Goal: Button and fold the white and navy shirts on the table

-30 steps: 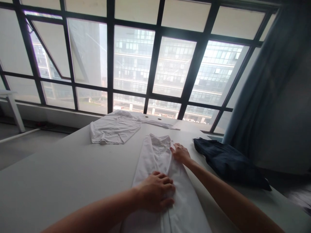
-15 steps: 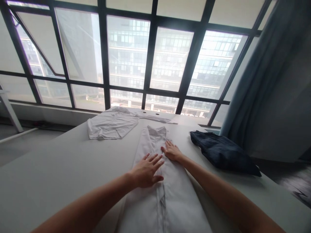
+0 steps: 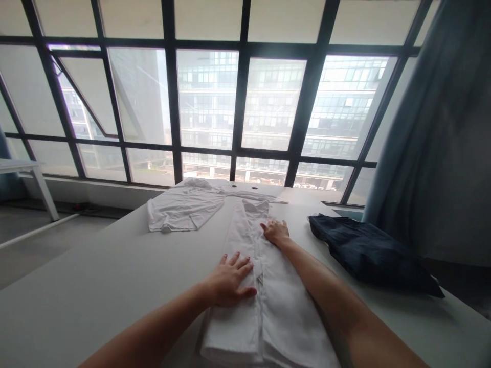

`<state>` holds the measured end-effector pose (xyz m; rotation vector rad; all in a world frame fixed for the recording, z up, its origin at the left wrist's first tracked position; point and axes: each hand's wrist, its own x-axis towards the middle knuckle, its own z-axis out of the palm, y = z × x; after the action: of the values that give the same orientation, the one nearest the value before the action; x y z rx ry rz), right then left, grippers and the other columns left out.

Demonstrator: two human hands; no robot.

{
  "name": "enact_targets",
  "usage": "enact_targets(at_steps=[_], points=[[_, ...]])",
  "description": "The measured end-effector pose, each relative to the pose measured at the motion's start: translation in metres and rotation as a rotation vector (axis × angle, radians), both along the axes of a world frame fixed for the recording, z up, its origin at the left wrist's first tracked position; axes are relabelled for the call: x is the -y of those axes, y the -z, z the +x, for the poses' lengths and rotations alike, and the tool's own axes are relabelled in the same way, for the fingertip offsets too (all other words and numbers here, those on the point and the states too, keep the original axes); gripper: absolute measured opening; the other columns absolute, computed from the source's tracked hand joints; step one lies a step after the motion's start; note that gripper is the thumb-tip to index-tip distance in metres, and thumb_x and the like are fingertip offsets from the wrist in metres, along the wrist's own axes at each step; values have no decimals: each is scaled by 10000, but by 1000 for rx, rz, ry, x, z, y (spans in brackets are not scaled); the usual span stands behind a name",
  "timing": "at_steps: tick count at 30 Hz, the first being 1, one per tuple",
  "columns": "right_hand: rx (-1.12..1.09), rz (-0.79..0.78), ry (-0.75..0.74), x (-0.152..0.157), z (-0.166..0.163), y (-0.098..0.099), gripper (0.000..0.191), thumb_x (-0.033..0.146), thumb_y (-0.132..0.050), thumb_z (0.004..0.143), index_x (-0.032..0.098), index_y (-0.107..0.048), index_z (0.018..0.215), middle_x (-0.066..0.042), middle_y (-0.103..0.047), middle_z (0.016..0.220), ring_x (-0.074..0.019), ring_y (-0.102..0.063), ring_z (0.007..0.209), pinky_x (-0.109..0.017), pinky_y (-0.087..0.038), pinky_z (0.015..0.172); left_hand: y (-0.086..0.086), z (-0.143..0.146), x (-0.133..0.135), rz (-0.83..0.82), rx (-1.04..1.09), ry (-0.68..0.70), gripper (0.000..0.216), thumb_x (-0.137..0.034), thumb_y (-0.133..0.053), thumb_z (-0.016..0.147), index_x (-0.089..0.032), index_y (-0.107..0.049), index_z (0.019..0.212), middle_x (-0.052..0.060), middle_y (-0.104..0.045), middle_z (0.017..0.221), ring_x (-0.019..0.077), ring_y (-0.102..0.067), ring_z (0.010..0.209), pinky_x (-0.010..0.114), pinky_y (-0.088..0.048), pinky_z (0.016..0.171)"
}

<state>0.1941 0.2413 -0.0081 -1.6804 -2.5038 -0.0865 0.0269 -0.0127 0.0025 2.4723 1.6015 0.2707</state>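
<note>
A white shirt (image 3: 245,306), folded into a long narrow strip, lies lengthwise on the white table (image 3: 95,286) in front of me. My left hand (image 3: 230,276) rests flat on the strip's left side, fingers spread. Farther up, near the collar, my right hand (image 3: 275,231) lies flat on the cloth with its fingers stretched out. Neither hand grips anything.
A second white shirt (image 3: 184,209) lies spread out at the table's far left. A dark blue garment (image 3: 368,253) is bunched at the right edge. Behind the table are a large window wall and a blue curtain (image 3: 429,133). Another table's leg (image 3: 38,189) stands at far left.
My left hand went from curled on the cloth to flat with fingers spread, sliding toward the strip's left side. My right hand moved up toward the collar. The view shifted slightly.
</note>
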Motion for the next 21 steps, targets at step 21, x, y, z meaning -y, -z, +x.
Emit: enact_targets(at_steps=[21], points=[[-137, -221, -543, 279, 67, -6, 816, 625, -318, 985, 62, -255, 1571, -217, -195, 1620, -318, -140, 1519, -534, -161, 1215, -6, 25, 24, -65, -72, -100, 583, -470, -259, 1023, -259, -311, 1564, 110, -219, 1641, 353, -135, 1520, 756, -122, 1108]])
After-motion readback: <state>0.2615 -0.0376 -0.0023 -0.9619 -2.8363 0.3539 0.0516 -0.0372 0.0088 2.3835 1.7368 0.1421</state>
